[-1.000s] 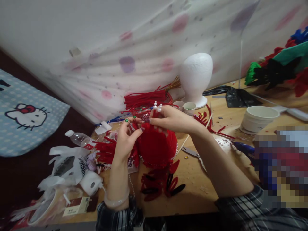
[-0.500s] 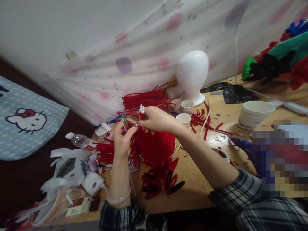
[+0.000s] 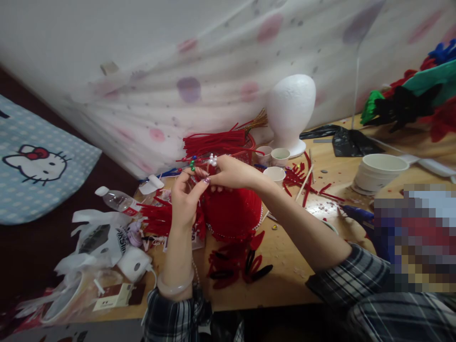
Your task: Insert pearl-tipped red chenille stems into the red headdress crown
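Note:
My left hand [image 3: 187, 197] is closed in a pinch near wire stems tipped with green and blue beads [image 3: 193, 163]. My right hand [image 3: 228, 173] has its fingers curled at the top of a red, rounded piece [image 3: 233, 213] edged with a string of small beads. A cluster of white beads [image 3: 213, 159] stands up by the right fingers. The fingertips of both hands meet or nearly meet, and the fine parts between them are too small to make out. Below the red piece lie red and black petal shapes [image 3: 258, 270].
A white foam head [image 3: 292, 111] stands behind, beside small paper cups [image 3: 274, 175]. A larger white cup [image 3: 379, 173] is at right. Red stems [image 3: 217, 142] lie at the back. A bottle [image 3: 119, 202], plastic bags and a white charger [image 3: 133, 263] are at left.
The view has shifted slightly. My left hand has moved closer to my right hand, and the coloured beads have swung up and to the right, nearer the white beads.

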Demonstrator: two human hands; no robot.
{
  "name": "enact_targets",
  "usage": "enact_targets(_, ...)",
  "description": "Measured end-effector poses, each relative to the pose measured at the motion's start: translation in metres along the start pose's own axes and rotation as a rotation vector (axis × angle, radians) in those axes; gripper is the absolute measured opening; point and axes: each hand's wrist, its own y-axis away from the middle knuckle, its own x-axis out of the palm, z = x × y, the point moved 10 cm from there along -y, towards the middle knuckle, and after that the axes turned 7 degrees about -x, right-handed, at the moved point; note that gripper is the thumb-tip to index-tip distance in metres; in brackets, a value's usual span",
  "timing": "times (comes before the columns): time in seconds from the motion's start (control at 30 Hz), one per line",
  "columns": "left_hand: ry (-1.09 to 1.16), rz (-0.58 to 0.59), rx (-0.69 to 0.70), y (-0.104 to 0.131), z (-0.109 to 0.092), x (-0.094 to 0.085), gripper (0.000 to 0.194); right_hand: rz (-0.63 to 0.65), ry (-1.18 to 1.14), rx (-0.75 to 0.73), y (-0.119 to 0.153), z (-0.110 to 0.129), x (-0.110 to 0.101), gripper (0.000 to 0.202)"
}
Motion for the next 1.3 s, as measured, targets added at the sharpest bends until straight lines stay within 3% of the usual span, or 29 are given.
enact_targets(0.1,-0.069,0.056,0.020,0.003,-0.004,0.003,0.030,-0.012,0.064,-0.116,0.001,0.008,-0.006,0.008)
enact_targets(0.2,-0.114,0.070,0.045,0.009,-0.009,-0.003,0.043,-0.021,0.036,-0.122,0.003,0.002,-0.006,0.009)
enact_targets(0.37,-0.254,-0.042,0.069,0.029,-0.007,-0.025,0.034,-0.035,0.083,-0.086,0.004,-0.009,-0.006,0.009)
enact_targets(0.53,-0.453,0.017,0.121,0.045,-0.001,-0.018,0.041,-0.030,0.140,-0.055,0.005,-0.004,-0.010,0.007)
enact_targets(0.8,-0.492,0.034,0.129,0.050,0.000,-0.019,0.036,-0.075,0.224,-0.119,0.009,0.019,-0.018,0.008)
enact_targets(1.03,-0.556,0.021,0.142,0.048,0.004,-0.017,0.035,-0.070,0.058,-0.017,0.005,0.005,-0.006,0.009)
enact_targets(1.17,-0.640,-0.050,0.180,0.054,0.002,-0.016,0.042,-0.095,0.043,-0.010,0.007,0.000,-0.007,0.009)
enact_targets(1.3,-0.724,-0.206,0.296,0.081,-0.009,-0.013,0.042,-0.128,0.099,-0.036,0.011,-0.006,-0.012,0.006)
